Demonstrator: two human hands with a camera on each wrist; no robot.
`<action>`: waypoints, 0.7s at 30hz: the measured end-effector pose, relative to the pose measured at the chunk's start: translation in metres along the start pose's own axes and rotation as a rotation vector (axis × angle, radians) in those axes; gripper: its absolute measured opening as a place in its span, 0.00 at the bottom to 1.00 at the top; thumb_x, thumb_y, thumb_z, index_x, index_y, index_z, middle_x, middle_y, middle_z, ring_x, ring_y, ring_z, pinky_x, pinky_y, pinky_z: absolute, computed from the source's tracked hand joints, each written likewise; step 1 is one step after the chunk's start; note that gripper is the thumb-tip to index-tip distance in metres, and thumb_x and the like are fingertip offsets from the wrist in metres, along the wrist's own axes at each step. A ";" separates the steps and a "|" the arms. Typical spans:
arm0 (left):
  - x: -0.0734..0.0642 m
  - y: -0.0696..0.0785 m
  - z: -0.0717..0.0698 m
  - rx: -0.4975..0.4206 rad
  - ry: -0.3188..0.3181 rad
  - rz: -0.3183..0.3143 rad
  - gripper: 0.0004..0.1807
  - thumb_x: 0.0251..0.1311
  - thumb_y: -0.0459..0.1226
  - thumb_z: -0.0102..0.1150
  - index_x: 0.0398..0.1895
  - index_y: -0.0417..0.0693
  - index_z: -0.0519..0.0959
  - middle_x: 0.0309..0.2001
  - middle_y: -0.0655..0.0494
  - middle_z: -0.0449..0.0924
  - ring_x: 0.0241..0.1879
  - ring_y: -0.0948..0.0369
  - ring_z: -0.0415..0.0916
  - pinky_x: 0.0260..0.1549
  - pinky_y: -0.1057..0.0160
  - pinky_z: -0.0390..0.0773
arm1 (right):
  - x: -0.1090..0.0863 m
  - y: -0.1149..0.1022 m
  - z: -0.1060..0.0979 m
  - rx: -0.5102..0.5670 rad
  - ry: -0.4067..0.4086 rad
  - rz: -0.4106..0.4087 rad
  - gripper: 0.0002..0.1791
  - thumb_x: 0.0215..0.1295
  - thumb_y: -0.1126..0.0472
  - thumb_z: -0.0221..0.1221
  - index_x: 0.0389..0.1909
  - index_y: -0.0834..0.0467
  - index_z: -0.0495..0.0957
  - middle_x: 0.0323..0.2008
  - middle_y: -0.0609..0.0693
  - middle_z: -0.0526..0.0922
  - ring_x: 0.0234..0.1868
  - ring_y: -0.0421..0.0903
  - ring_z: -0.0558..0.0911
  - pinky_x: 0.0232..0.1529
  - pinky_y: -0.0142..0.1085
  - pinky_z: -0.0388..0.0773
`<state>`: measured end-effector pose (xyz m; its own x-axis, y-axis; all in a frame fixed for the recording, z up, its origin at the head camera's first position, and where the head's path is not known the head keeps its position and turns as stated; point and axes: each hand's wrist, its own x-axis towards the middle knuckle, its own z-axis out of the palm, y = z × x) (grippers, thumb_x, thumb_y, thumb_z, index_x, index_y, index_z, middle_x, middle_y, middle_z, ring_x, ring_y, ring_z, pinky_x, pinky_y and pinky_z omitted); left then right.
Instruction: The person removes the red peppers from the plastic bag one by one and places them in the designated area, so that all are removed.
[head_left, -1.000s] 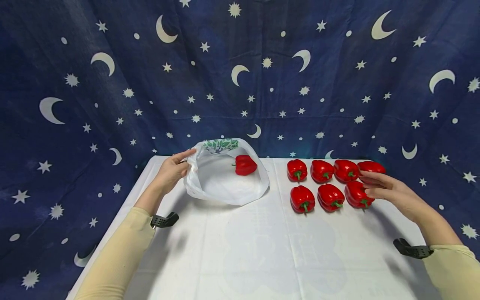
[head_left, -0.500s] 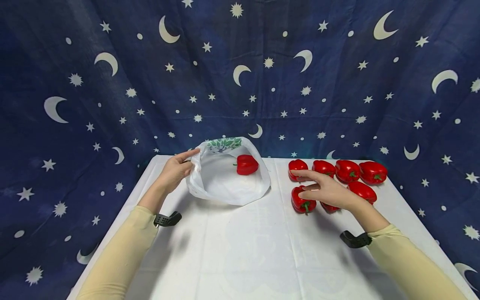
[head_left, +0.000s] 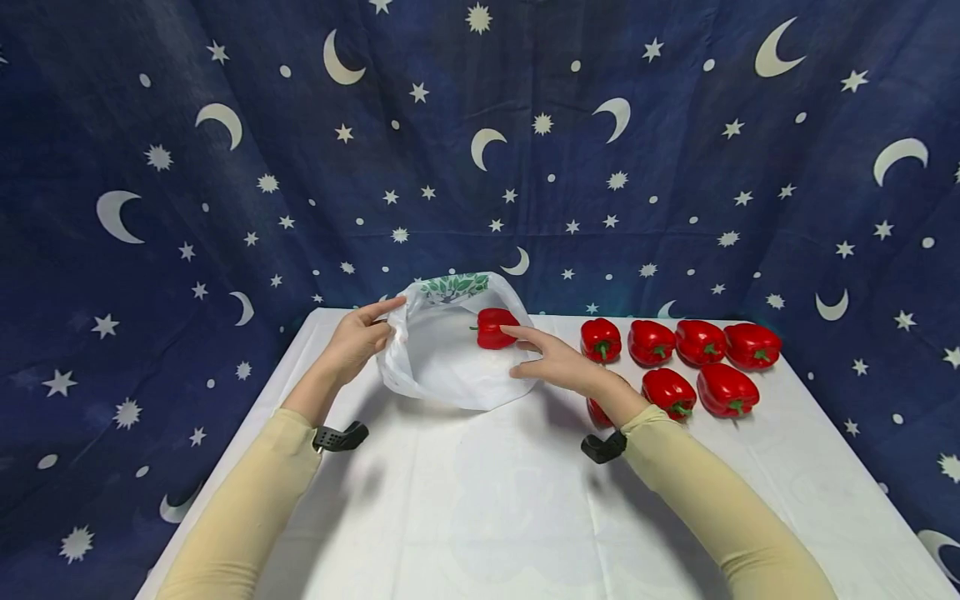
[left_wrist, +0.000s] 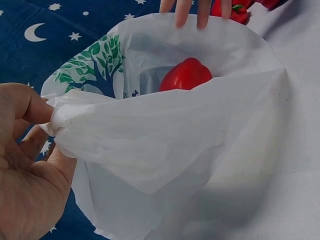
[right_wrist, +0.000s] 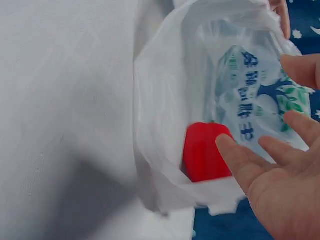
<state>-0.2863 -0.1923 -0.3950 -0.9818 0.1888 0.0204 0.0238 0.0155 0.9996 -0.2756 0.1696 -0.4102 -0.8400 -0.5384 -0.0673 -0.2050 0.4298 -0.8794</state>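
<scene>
My left hand (head_left: 348,343) pinches the left rim of a white plastic bag (head_left: 457,395), whose mouth gapes wide on the table. The left wrist view has the bunched rim between thumb and fingers of this hand (left_wrist: 30,160). One red bell pepper (head_left: 491,327) lies inside the bag, towards its right side. Over the bag's right rim reaches my right hand (head_left: 558,362), its fingers spread and holding nothing. Seen from the right wrist, a finger overlaps the pepper (right_wrist: 204,152) in the bag; whether they touch I cannot tell.
Several more red bell peppers (head_left: 727,389) stand in two rows on the white-clothed table (head_left: 525,508) to the right. My right forearm partly covers one of the front peppers (head_left: 597,413). A dark blue curtain (head_left: 675,167) with moons and stars hangs behind.
My right hand has swept left from the far-right peppers, across the rows, to the bag's right rim. The left hand keeps its hold on the bag.
</scene>
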 end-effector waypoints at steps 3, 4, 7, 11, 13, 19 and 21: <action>0.000 -0.001 0.000 -0.007 -0.002 -0.004 0.35 0.63 0.21 0.44 0.76 0.41 0.67 0.72 0.45 0.62 0.45 0.63 0.74 0.40 0.71 0.77 | 0.017 0.004 0.009 0.011 0.035 0.041 0.46 0.62 0.55 0.68 0.80 0.48 0.59 0.79 0.53 0.56 0.77 0.60 0.56 0.70 0.62 0.60; 0.001 -0.001 0.000 -0.007 -0.002 -0.006 0.35 0.63 0.21 0.44 0.76 0.42 0.67 0.73 0.45 0.62 0.45 0.63 0.74 0.40 0.71 0.77 | 0.022 0.006 0.012 0.017 0.051 0.049 0.46 0.61 0.55 0.68 0.80 0.48 0.59 0.79 0.53 0.55 0.77 0.60 0.55 0.70 0.63 0.58; 0.001 -0.001 0.000 -0.007 -0.002 -0.012 0.35 0.63 0.21 0.44 0.76 0.42 0.67 0.73 0.45 0.61 0.48 0.61 0.73 0.42 0.71 0.77 | 0.036 0.011 0.020 0.020 0.115 0.068 0.48 0.61 0.56 0.68 0.81 0.49 0.57 0.79 0.54 0.53 0.78 0.59 0.54 0.71 0.61 0.57; 0.001 0.000 0.002 -0.006 -0.005 -0.028 0.35 0.63 0.21 0.45 0.76 0.43 0.67 0.78 0.47 0.53 0.59 0.57 0.70 0.46 0.70 0.78 | 0.049 0.018 0.031 0.012 0.211 0.081 0.50 0.61 0.57 0.68 0.81 0.52 0.53 0.79 0.57 0.52 0.77 0.57 0.54 0.72 0.59 0.58; 0.000 0.000 0.004 -0.005 -0.008 -0.035 0.35 0.63 0.22 0.46 0.76 0.43 0.67 0.80 0.49 0.50 0.63 0.56 0.67 0.48 0.69 0.77 | 0.056 0.021 0.037 -0.004 0.283 0.080 0.51 0.60 0.58 0.69 0.81 0.55 0.52 0.78 0.59 0.53 0.76 0.58 0.56 0.70 0.58 0.62; 0.000 0.000 0.007 -0.008 -0.009 -0.028 0.35 0.63 0.22 0.45 0.75 0.42 0.67 0.76 0.45 0.57 0.55 0.58 0.70 0.43 0.71 0.77 | 0.081 0.030 0.065 -0.114 0.574 0.069 0.49 0.58 0.57 0.72 0.77 0.59 0.57 0.72 0.62 0.60 0.68 0.62 0.65 0.60 0.56 0.74; 0.000 -0.001 0.009 -0.011 -0.006 -0.028 0.35 0.62 0.21 0.45 0.75 0.41 0.67 0.74 0.44 0.60 0.52 0.59 0.71 0.41 0.71 0.77 | 0.087 0.031 0.073 -0.158 0.649 0.088 0.48 0.57 0.56 0.72 0.76 0.58 0.60 0.72 0.62 0.60 0.67 0.64 0.66 0.60 0.57 0.74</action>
<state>-0.2849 -0.1837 -0.3958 -0.9809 0.1942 -0.0074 -0.0055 0.0101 0.9999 -0.3187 0.0831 -0.4779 -0.9783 0.0273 0.2053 -0.1519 0.5791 -0.8009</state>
